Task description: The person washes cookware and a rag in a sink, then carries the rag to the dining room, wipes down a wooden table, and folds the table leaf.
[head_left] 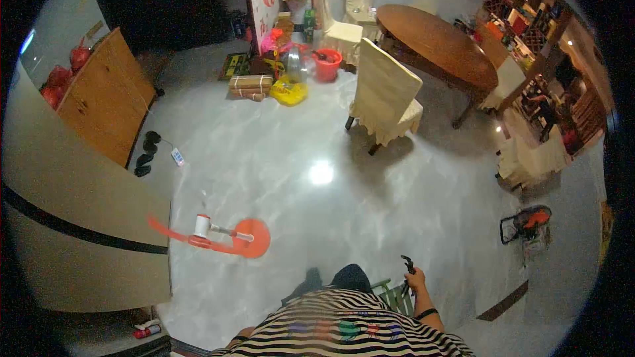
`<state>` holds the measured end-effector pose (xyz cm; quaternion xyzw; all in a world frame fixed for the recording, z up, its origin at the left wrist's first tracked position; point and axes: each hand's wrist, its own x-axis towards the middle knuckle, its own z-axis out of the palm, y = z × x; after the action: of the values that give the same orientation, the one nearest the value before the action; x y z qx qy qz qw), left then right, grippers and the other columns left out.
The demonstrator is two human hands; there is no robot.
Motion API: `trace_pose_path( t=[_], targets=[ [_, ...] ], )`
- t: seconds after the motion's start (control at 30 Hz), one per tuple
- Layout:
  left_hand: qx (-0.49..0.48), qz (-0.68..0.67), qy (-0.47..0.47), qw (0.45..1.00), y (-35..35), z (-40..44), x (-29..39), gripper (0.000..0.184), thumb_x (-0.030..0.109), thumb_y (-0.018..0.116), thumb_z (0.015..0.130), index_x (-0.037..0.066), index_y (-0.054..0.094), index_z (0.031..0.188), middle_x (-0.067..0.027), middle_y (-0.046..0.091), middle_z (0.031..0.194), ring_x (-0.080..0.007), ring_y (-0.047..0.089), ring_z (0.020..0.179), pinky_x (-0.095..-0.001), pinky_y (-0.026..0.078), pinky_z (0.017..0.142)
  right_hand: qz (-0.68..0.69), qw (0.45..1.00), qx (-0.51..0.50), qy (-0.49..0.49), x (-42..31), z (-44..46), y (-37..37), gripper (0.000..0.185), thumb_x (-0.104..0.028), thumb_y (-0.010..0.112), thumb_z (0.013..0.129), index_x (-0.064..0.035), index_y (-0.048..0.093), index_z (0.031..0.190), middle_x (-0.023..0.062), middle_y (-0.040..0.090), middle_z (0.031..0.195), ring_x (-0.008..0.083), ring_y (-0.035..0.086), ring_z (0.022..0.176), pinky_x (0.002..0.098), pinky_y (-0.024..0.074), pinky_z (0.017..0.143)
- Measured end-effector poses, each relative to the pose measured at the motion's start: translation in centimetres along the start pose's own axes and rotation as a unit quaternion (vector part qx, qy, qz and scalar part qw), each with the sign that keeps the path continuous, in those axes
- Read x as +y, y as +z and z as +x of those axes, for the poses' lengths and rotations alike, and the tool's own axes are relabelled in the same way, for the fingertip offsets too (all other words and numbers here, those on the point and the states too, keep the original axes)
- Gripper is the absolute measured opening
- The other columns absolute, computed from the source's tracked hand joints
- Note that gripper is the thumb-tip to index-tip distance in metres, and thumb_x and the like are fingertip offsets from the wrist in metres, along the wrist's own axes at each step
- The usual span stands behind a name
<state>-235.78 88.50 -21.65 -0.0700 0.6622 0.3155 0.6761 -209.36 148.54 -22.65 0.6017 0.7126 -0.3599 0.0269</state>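
Observation:
My right hand [415, 279] is closed around a black tool with a curved, hook-like end [407, 263]; its exact kind is too small to make out. A dark band circles that wrist. Just beside the hand, partly hidden by my striped shirt [331, 324], is a green slatted seat [395, 299]. Only a bit of my left arm [246, 332] shows at the shirt's edge, and my left hand is out of sight. On the floor ahead to the left stands a fan [202, 225] with orange blades, a white motor and a round orange base [258, 244].
A brown oval table [436, 39] and cream-covered chairs [387, 89] stand ahead. A red bucket [326, 65], yellow bag [289, 91] and tied box [251, 84] lie at the back. Left are a wooden cabinet [109, 92] and power strip [177, 157]; right, an orange-black object [532, 218].

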Motion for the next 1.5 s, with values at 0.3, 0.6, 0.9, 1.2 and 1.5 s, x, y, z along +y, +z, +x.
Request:
trace_pose_path(
  t=[0.3,0.6,0.9,1.2,1.5],
  targets=[
    [0.043,-0.039,0.046,0.997,1.8,8.7,19.2,0.029,0.024,0.056,0.085,0.009,0.057,0.109,-0.0073,0.062,0.098,-0.0165,0.060,0.076,-0.0286,0.049,0.059,0.011,0.988,-0.098,-0.119,-11.1,23.3,-2.4,0.027,-0.003,0.066,0.069,0.0015,0.054,0.093,0.0083,0.056,0.070,0.0187,0.059,0.056,0.0317,0.0503,0.050],
    [0.089,-0.126,0.062,0.986,4.3,13.8,36.6,0.028,0.025,0.055,0.086,0.009,0.056,0.109,-0.0067,0.062,0.099,-0.0161,0.060,0.077,-0.0283,0.050,0.060,0.053,0.918,-0.282,-0.274,-42.6,38.1,-3.8,0.032,-0.006,0.063,0.075,0.0012,0.053,0.104,0.0055,0.057,0.074,0.0165,0.059,0.063,0.0305,0.0500,0.060],
    [0.098,-0.173,0.063,0.978,-1.1,18.8,48.1,0.027,0.026,0.055,0.087,0.010,0.056,0.109,-0.0062,0.062,0.100,-0.0156,0.060,0.077,-0.0281,0.050,0.060,0.054,0.863,-0.397,-0.306,-63.6,45.9,4.6,0.035,-0.003,0.065,0.075,0.0010,0.052,0.107,0.0048,0.058,0.075,0.0142,0.057,0.069,0.0276,0.0472,0.064],
    [0.110,-0.163,0.055,0.979,-15.9,23.9,58.7,0.027,0.026,0.055,0.087,0.010,0.056,0.109,-0.0056,0.061,0.102,-0.0152,0.060,0.077,-0.0278,0.050,0.060,0.210,0.886,-0.354,-0.213,-77.3,51.9,7.2,0.033,-0.004,0.064,0.073,-0.0011,0.053,0.104,0.0039,0.056,0.084,0.0139,0.054,0.076,0.0273,0.0462,0.069],
    [0.186,-0.147,0.057,0.970,-26.9,21.2,79.7,0.035,0.029,0.054,0.087,0.005,0.050,0.112,-0.0047,0.060,0.095,-0.0165,0.057,0.083,-0.0290,0.046,0.072,0.283,0.897,-0.230,-0.251,-92.1,65.5,10.1,0.032,-0.010,0.066,0.073,-0.0025,0.056,0.102,-0.0004,0.053,0.079,0.0112,0.050,0.071,0.0252,0.0415,0.063]
  ],
)
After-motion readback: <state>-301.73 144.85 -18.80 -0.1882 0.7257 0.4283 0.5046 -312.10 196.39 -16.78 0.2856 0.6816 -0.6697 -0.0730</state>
